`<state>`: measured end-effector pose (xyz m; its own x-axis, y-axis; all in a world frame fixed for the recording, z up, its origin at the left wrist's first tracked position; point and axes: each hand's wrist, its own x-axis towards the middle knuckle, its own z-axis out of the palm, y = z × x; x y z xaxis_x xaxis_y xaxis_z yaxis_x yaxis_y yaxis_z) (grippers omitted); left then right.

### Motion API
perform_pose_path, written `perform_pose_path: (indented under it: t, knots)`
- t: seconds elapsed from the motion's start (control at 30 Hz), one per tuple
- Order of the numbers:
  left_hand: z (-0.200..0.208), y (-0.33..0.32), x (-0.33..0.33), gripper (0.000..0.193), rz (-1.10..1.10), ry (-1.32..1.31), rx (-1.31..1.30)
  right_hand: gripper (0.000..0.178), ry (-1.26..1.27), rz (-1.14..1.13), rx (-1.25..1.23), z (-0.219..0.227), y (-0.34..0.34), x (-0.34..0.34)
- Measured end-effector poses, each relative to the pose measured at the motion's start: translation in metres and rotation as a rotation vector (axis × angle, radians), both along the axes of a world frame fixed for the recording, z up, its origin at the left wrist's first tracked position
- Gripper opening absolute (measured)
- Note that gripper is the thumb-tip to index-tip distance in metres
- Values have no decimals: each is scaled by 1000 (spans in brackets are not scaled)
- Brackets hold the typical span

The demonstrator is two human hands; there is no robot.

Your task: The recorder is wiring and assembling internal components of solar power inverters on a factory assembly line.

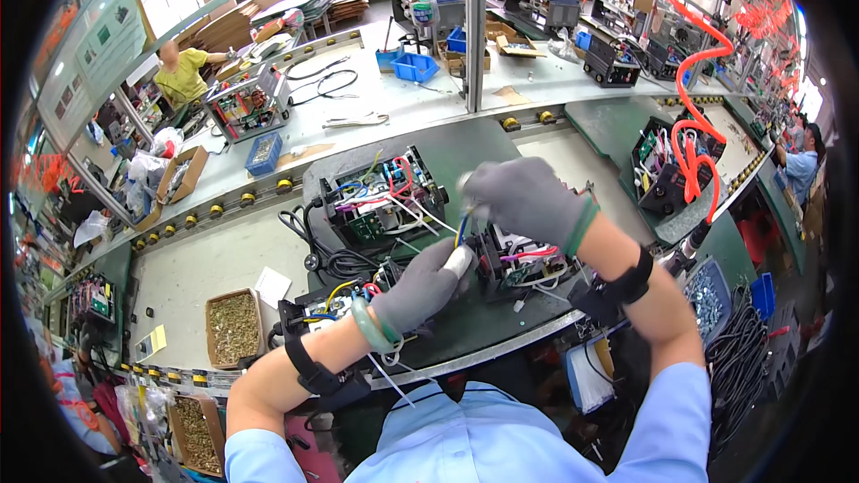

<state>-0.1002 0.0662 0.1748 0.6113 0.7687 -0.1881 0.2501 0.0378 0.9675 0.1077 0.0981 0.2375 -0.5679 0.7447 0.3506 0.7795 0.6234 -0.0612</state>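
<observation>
My left hand (420, 288), in a grey glove with pale fingertips, is closed on the lower part of a few blue and yellow wires (462, 231). Just above it, my right hand (535, 204), also gloved in grey and a little blurred, pinches the upper end of those wires. The wire tips are hidden by its fingers. Beneath both hands, an open black electronic unit (506, 261) shows red and purple wiring. A second open unit (380, 201) with red, white and blue wires stands behind my left hand. Another one (322, 309) lies by my left wrist.
A black cable coil (344, 262) lies left of the units. Cardboard boxes of small metal parts (234, 329) stand farther left. At right, a coiled red air hose (693, 63) hangs down to a power driver (689, 243), near a blue bin of screws (707, 300).
</observation>
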Motion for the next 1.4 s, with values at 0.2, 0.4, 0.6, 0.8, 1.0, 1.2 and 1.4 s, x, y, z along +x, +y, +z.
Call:
perform_pose_path:
  t: [0.2, 0.4, 0.6, 0.8, 1.0, 1.2, 1.4]
  knots:
    - [6, -12, -28, 21, 283, -302, 47, 30, 637, -75, -424, -72, -78, -42]
    - [9, -13, -34, 20, 404, -496, 15, 24, 773, -55, -254, -133, -80, -86]
    - [-2, -19, -29, 18, 502, -577, -281, 12, 528, -214, -112, -144, -97, -107]
    - [-10, -30, -15, 17, 309, -622, -234, 15, 676, -186, -108, -175, -101, -99]
    - [-6, -26, -27, 20, 46, -558, -219, 29, 826, -120, -214, -97, -103, -50]
    - [-2, -19, -23, 36, -211, -348, 14, 30, 429, 127, -172, -25, -73, -20]
    - [-14, -20, -8, 26, -152, -397, -93, 21, 428, 105, -241, -38, -61, -7]
